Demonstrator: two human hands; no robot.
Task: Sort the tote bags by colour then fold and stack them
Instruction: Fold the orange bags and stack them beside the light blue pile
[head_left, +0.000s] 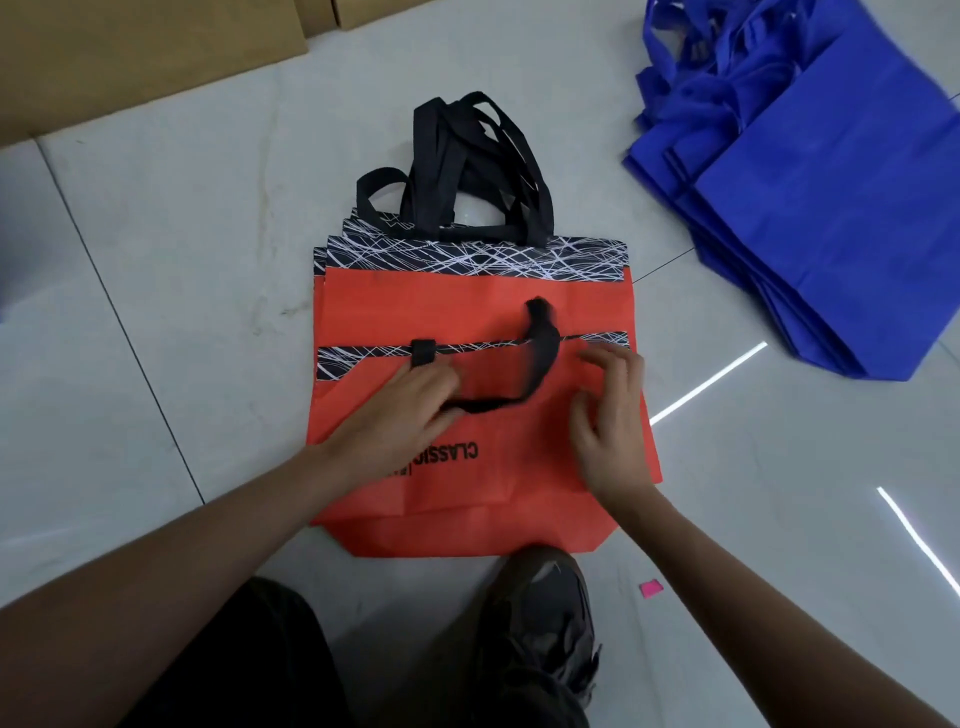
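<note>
Matt cloth orange tote bag (467, 467) lies on glossy tiled floor (182, 260).

Stack of orange tote bags (467, 306) flat on the floor (182, 260), black-and-white scribbled bands along the tops, black handles (467, 166) bunched at the far end, topmost orange bag (519, 457) with one black strap (537, 353) looped across it, heap of blue tote bags (831, 208) well apart on the right.
</note>
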